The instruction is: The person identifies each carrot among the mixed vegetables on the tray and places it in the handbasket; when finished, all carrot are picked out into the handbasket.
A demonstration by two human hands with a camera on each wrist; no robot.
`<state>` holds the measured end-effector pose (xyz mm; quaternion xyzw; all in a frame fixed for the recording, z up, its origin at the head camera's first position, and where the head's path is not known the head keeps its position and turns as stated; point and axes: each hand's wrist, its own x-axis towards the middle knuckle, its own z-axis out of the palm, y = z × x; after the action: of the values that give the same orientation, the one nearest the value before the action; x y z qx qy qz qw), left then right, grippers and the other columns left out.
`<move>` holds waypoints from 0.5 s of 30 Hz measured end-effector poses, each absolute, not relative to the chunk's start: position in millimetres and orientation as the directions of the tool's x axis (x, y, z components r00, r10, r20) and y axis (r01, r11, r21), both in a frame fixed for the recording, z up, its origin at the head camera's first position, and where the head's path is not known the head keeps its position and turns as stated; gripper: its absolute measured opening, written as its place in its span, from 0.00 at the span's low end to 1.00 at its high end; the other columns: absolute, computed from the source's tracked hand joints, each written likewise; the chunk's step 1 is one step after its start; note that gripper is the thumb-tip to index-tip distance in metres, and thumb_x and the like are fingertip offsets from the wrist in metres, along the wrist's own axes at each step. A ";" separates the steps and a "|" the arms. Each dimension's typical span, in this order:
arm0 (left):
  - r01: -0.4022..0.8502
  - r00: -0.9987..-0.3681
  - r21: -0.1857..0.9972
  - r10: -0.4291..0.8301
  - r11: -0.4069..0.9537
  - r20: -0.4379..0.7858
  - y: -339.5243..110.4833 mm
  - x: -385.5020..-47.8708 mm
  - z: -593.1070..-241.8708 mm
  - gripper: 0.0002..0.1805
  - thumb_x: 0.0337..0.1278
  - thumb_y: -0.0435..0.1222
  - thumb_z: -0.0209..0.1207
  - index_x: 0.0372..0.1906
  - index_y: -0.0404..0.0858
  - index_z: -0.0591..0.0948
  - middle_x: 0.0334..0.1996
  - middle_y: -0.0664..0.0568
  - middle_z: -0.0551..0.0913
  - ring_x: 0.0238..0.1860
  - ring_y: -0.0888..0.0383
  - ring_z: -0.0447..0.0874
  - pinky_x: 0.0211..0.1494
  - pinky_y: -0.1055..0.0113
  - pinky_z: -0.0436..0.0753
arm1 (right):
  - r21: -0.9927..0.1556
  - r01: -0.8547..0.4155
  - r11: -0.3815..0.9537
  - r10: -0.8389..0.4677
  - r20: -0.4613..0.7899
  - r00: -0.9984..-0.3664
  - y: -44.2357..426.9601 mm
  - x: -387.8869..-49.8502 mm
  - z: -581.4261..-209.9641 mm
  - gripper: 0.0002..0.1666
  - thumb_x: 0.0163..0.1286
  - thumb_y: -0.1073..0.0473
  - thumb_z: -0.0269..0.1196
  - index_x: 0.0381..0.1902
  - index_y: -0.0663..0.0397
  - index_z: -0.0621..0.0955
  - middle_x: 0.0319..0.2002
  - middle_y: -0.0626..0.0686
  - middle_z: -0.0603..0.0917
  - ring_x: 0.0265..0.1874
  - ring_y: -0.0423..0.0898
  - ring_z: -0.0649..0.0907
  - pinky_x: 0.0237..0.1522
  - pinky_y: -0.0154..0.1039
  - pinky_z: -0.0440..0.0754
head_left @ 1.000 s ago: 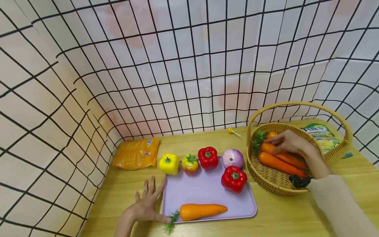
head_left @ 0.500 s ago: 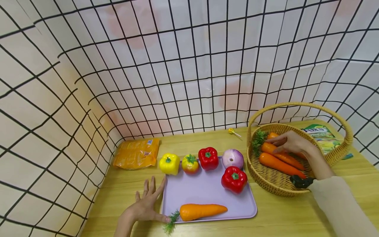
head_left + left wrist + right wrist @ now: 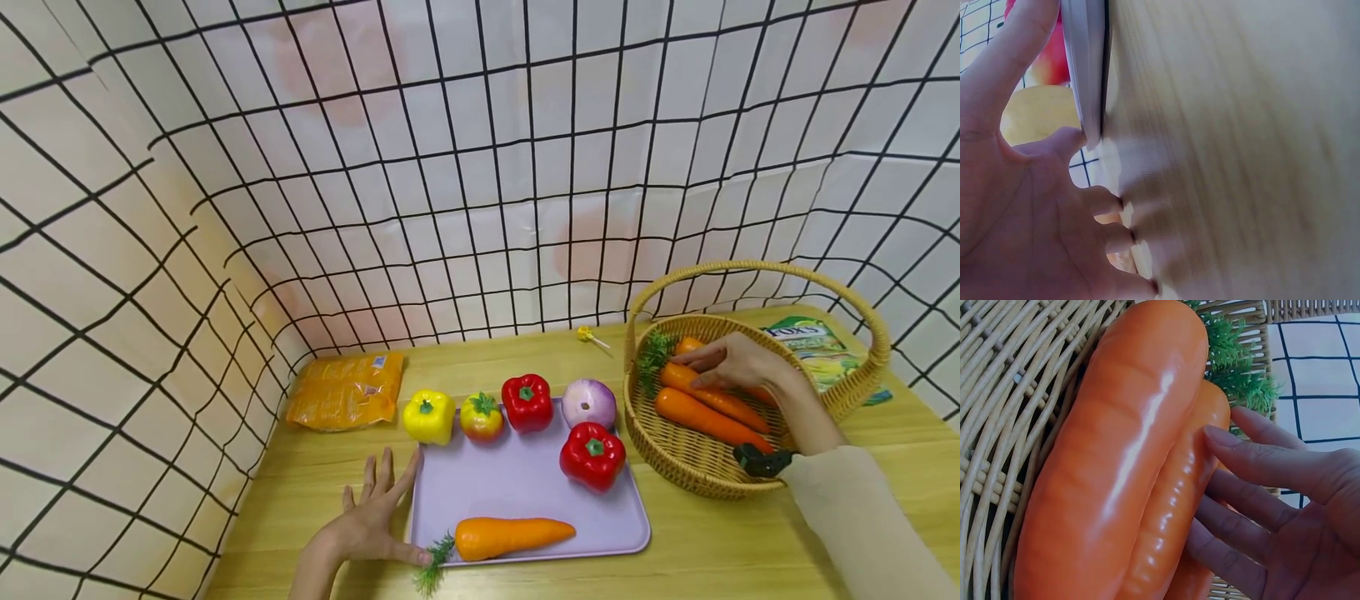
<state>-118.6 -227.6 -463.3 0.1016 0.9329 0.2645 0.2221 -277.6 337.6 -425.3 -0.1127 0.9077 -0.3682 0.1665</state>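
Note:
In the head view my right hand is in the wicker basket, on the middle one of several orange carrots. Seen from the right wrist, the thumb presses that carrot while the fingers reach down its far side. A nearer carrot lies alongside, outside the grip. My left hand is spread on the table at the left edge of the lilac tray. Its thumb touches the green leaves of another carrot, which lies along the tray's front edge.
On the tray's back and right sit a yellow pepper, a tomato, two red peppers and a purple onion. An orange packet lies back left, a lollipop at the back. Behind the basket is a green packet.
Hardly anything differs. My right hand stays on the middle carrot, which shifts very slightly in the basket; my left hand keeps its place beside the tray.

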 end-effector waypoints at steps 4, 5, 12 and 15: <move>0.068 -0.877 0.551 0.313 0.832 -0.364 -229.8 -119.3 -468.3 0.77 0.29 0.70 0.75 0.84 0.65 0.37 0.81 0.33 0.20 0.80 0.29 0.15 0.66 0.14 0.26 | -0.724 -0.060 0.687 -0.338 -0.246 -0.908 339.2 -275.8 -422.9 0.32 0.66 0.62 0.72 0.66 0.66 0.79 0.59 0.74 0.83 0.45 0.44 0.87 0.36 0.36 0.87; 0.063 -0.875 0.547 0.310 0.834 -0.372 -229.7 -119.4 -468.1 0.77 0.30 0.69 0.75 0.84 0.65 0.37 0.81 0.34 0.20 0.80 0.29 0.14 0.67 0.14 0.25 | -0.734 -0.051 0.678 -0.342 -0.254 -0.905 339.9 -274.8 -421.9 0.32 0.67 0.62 0.71 0.66 0.67 0.78 0.61 0.73 0.82 0.47 0.44 0.88 0.40 0.37 0.88; 0.054 -0.877 0.519 0.289 0.853 -0.383 -225.4 -117.6 -458.8 0.76 0.34 0.61 0.79 0.85 0.55 0.40 0.81 0.31 0.22 0.80 0.27 0.17 0.69 0.15 0.30 | -0.750 -0.041 0.661 -0.362 -0.271 -0.892 342.3 -264.6 -403.6 0.32 0.76 0.54 0.64 0.71 0.66 0.74 0.68 0.70 0.77 0.52 0.40 0.87 0.50 0.39 0.90; 0.053 -0.879 0.509 0.282 0.859 -0.384 -224.7 -117.1 -457.4 0.76 0.35 0.60 0.80 0.85 0.54 0.41 0.81 0.30 0.23 0.80 0.27 0.18 0.69 0.15 0.31 | -0.707 -0.085 0.702 -0.370 -0.260 -0.892 338.5 -258.2 -391.4 0.34 0.78 0.46 0.61 0.73 0.61 0.73 0.70 0.67 0.77 0.58 0.48 0.86 0.52 0.37 0.88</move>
<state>-117.1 -224.7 -457.4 0.0896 0.9365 0.2500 0.2289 -258.2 338.5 -391.4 -0.1264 0.9016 -0.3647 0.1953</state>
